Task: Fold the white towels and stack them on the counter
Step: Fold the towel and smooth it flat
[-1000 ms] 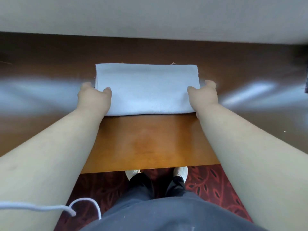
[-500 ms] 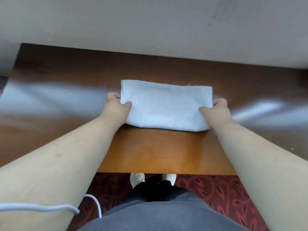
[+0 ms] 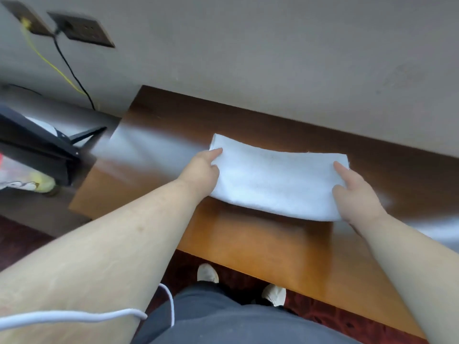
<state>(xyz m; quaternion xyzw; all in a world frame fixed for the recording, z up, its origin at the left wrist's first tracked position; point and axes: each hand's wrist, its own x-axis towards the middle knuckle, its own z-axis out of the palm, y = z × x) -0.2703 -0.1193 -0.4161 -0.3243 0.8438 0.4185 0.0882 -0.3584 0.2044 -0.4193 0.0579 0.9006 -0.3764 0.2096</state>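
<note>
Nearest you, a white cable point(image 3: 74, 316) crosses your left forearm and loops down over your dark grey trousers point(image 3: 223, 321). Below, your two white shoes point(image 3: 208, 273) stand on the red patterned carpet point(image 3: 323, 316), just under the near edge of the wooden counter point(image 3: 260, 242).

Farther out, your left hand point(image 3: 200, 173) grips the left end of the folded white towel point(image 3: 275, 181), with the forefinger stretched along its top and the other fingers curled at the edge. Your right hand point(image 3: 354, 196) holds the right end, forefinger laid on top and thumb against the near side. The towel sits between them over the middle of the counter, sagging slightly along its near edge.

Beyond, the counter meets a grey wall point(image 3: 273, 58). At far left, two dark wall sockets point(image 3: 82, 28) carry a yellow cable point(image 3: 49, 63) and a black cable point(image 3: 72, 73), above a blurred black frame point(image 3: 37, 147).
</note>
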